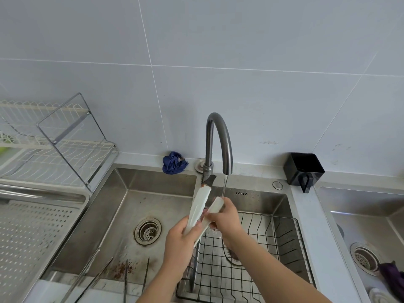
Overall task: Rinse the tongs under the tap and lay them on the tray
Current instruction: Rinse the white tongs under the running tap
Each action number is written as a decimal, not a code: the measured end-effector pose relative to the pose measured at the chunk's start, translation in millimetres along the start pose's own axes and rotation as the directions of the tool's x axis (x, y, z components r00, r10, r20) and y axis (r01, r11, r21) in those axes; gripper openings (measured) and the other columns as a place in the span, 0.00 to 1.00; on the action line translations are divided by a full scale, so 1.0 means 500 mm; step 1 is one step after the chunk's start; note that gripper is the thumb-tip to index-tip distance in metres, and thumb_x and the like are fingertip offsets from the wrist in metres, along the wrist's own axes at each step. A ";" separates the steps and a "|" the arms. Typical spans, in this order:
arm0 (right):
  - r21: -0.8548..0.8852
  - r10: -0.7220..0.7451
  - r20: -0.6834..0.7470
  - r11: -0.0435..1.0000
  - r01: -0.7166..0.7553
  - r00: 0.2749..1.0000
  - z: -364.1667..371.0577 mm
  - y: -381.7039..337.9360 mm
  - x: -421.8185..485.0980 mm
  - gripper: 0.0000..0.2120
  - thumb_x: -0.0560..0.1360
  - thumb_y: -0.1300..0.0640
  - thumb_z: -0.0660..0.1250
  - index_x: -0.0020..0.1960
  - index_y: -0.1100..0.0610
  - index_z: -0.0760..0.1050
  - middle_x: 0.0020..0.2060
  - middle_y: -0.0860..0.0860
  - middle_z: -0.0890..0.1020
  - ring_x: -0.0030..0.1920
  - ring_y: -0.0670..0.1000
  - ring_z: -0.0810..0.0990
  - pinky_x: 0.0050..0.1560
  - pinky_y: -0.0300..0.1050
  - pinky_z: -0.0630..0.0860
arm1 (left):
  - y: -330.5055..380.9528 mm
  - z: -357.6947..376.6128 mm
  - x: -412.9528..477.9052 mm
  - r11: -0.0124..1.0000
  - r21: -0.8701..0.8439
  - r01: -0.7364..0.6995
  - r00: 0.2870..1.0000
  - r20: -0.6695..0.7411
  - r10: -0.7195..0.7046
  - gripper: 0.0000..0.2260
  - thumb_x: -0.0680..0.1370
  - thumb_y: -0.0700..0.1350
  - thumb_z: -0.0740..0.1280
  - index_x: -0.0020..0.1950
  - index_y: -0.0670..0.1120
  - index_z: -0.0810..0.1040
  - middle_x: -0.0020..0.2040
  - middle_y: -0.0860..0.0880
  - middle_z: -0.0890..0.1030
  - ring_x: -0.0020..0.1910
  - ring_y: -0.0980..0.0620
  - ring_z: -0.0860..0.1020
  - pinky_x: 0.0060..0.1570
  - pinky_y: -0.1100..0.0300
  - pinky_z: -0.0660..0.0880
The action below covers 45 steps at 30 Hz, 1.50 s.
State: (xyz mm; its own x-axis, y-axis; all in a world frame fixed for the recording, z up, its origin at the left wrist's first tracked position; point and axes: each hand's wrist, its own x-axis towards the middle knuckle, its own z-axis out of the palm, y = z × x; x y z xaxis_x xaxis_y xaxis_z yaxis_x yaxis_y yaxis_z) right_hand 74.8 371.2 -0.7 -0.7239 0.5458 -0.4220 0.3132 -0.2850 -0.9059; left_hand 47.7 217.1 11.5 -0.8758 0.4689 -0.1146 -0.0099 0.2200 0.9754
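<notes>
White tongs (200,204) with a dark tip are held over the sink divider, spread in a V. My left hand (181,239) grips their joined lower end. My right hand (225,217) is closed on the right arm of the tongs, just under the thin stream of water falling from the grey curved tap (218,141). The left arm of the tongs points up toward the tap base, with rust-coloured residue near its dark tip. A perforated metal tray (32,241) lies on the counter at the left.
The steel sink (122,204) has a drain strainer (148,231) and several metal skewers or chopsticks (125,278) at its front. A black wire basket (251,259) fills the right basin. Behind are a blue cloth (173,162), a black holder (303,169) and a dish rack (54,145).
</notes>
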 end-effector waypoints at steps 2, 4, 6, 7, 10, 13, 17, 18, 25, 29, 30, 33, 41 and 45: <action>-0.024 -0.042 -0.076 0.999 0.041 0.996 -0.006 -0.013 0.007 0.09 0.77 0.64 0.70 0.55 0.58 0.74 0.41 0.58 0.86 0.37 0.55 0.87 0.32 0.47 0.81 | 0.001 0.004 -0.001 1.000 -0.007 -0.010 1.000 0.011 0.010 0.08 0.75 0.56 0.68 0.51 0.60 0.84 0.35 0.51 0.79 0.33 0.56 0.74 0.34 0.56 0.73; 0.002 -0.047 -0.167 0.999 0.048 0.985 -0.014 -0.027 0.013 0.08 0.83 0.55 0.65 0.52 0.61 0.76 0.37 0.60 0.86 0.34 0.57 0.86 0.28 0.47 0.80 | 0.001 0.013 -0.004 1.000 -0.021 -0.013 1.000 0.017 0.013 0.07 0.75 0.55 0.68 0.50 0.59 0.83 0.37 0.47 0.80 0.34 0.51 0.76 0.34 0.53 0.74; 0.060 -0.040 -0.139 0.997 0.049 0.989 -0.015 -0.025 0.012 0.09 0.83 0.56 0.63 0.53 0.61 0.76 0.38 0.59 0.87 0.35 0.58 0.87 0.28 0.45 0.78 | 0.005 0.019 0.000 0.999 -0.039 0.002 1.000 0.006 -0.002 0.07 0.75 0.56 0.68 0.51 0.61 0.83 0.37 0.48 0.81 0.36 0.46 0.77 0.35 0.50 0.76; 0.085 -0.033 -0.077 0.996 0.040 0.996 -0.013 -0.023 0.004 0.06 0.82 0.60 0.65 0.56 0.61 0.76 0.41 0.58 0.88 0.39 0.57 0.87 0.31 0.45 0.79 | 0.008 0.020 0.004 0.997 -0.067 0.026 1.000 -0.009 -0.026 0.07 0.74 0.56 0.69 0.51 0.62 0.84 0.37 0.49 0.81 0.37 0.45 0.78 0.36 0.50 0.76; 0.090 0.023 0.080 0.995 -0.031 0.997 -0.013 -0.004 -0.004 0.13 0.73 0.70 0.67 0.57 0.63 0.75 0.46 0.60 0.88 0.45 0.58 0.88 0.43 0.51 0.83 | 0.016 0.022 0.022 0.984 -0.153 0.092 0.995 -0.008 -0.095 0.08 0.74 0.53 0.70 0.51 0.60 0.84 0.40 0.48 0.84 0.42 0.42 0.82 0.41 0.47 0.79; 0.071 -0.002 -0.010 0.997 0.003 1.000 -0.026 -0.016 0.003 0.06 0.76 0.67 0.69 0.53 0.65 0.76 0.42 0.62 0.87 0.40 0.59 0.88 0.41 0.54 0.83 | 0.022 0.028 0.024 0.974 -0.197 0.112 0.994 0.036 -0.107 0.08 0.74 0.54 0.70 0.52 0.62 0.84 0.47 0.46 0.87 0.49 0.42 0.85 0.53 0.39 0.81; 0.100 -0.031 -0.073 0.994 0.038 0.997 -0.034 -0.031 0.001 0.08 0.82 0.58 0.66 0.55 0.63 0.75 0.42 0.59 0.88 0.42 0.61 0.88 0.33 0.45 0.78 | 0.024 0.040 0.019 0.966 -0.226 0.129 0.990 0.085 -0.113 0.12 0.73 0.58 0.69 0.55 0.62 0.84 0.49 0.49 0.87 0.51 0.49 0.85 0.55 0.45 0.81; 0.111 -0.038 -0.032 0.993 0.041 0.999 -0.030 -0.027 -0.007 0.07 0.80 0.62 0.67 0.57 0.63 0.75 0.43 0.59 0.88 0.44 0.61 0.88 0.34 0.45 0.78 | 0.024 0.042 0.020 0.961 -0.237 0.142 0.988 0.085 -0.125 0.11 0.74 0.56 0.69 0.56 0.62 0.83 0.50 0.49 0.87 0.52 0.49 0.85 0.53 0.47 0.81; -0.038 -0.101 -0.052 0.994 0.100 0.994 -0.004 0.004 -0.024 0.03 0.75 0.62 0.70 0.49 0.58 0.80 0.34 0.54 0.86 0.32 0.54 0.85 0.29 0.45 0.78 | 0.041 0.049 0.030 0.918 -0.352 0.182 0.983 0.101 -0.156 0.11 0.80 0.48 0.67 0.61 0.56 0.82 0.51 0.46 0.87 0.50 0.46 0.86 0.41 0.59 0.82; -0.048 -0.121 -0.157 0.992 0.115 0.980 -0.018 -0.022 0.001 0.11 0.83 0.51 0.63 0.51 0.58 0.75 0.39 0.61 0.86 0.36 0.60 0.87 0.30 0.49 0.81 | 0.039 0.056 0.030 0.924 -0.339 0.176 0.981 0.137 -0.137 0.14 0.78 0.53 0.67 0.64 0.58 0.80 0.54 0.49 0.87 0.53 0.49 0.86 0.51 0.51 0.81; -0.036 -0.118 -0.139 0.993 0.114 0.983 -0.018 -0.021 -0.001 0.08 0.83 0.54 0.63 0.52 0.58 0.75 0.42 0.61 0.86 0.38 0.59 0.87 0.32 0.49 0.82 | 0.038 0.057 0.032 0.927 -0.331 0.178 0.982 0.126 -0.144 0.14 0.79 0.51 0.67 0.65 0.58 0.80 0.55 0.51 0.87 0.53 0.52 0.85 0.51 0.52 0.80; 0.043 -0.086 0.095 0.996 0.083 0.992 -0.008 0.000 -0.016 0.12 0.73 0.66 0.67 0.55 0.58 0.78 0.45 0.58 0.86 0.42 0.56 0.86 0.40 0.47 0.81 | 0.044 0.056 0.044 0.897 -0.388 0.213 0.977 0.078 -0.198 0.12 0.80 0.47 0.67 0.62 0.58 0.82 0.53 0.53 0.87 0.52 0.56 0.85 0.41 0.60 0.80; 0.141 -0.039 0.035 0.989 0.034 0.999 -0.024 -0.047 0.029 0.07 0.82 0.60 0.65 0.53 0.63 0.79 0.46 0.60 0.87 0.43 0.56 0.85 0.48 0.57 0.84 | 0.032 0.061 0.066 0.800 -0.542 0.257 0.964 0.079 -0.256 0.12 0.81 0.41 0.65 0.57 0.54 0.85 0.54 0.39 0.86 0.57 0.44 0.84 0.57 0.43 0.79; 0.220 -0.041 0.135 0.976 0.011 0.990 -0.015 -0.037 0.024 0.04 0.78 0.65 0.68 0.53 0.62 0.76 0.39 0.57 0.83 0.39 0.55 0.83 0.44 0.53 0.81 | 0.016 0.058 0.077 0.744 -0.608 0.277 0.951 0.065 -0.301 0.11 0.82 0.41 0.64 0.60 0.50 0.83 0.49 0.38 0.84 0.50 0.42 0.82 0.47 0.49 0.81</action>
State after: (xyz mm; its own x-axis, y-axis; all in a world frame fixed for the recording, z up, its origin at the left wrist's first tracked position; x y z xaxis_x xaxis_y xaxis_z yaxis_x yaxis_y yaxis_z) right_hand 65.1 388.9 10.8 -0.8125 0.4456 -0.3758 0.1630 -0.4453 -0.8805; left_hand 27.8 261.5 9.2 -0.7986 0.4358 -0.4150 -0.5437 -0.2268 0.8081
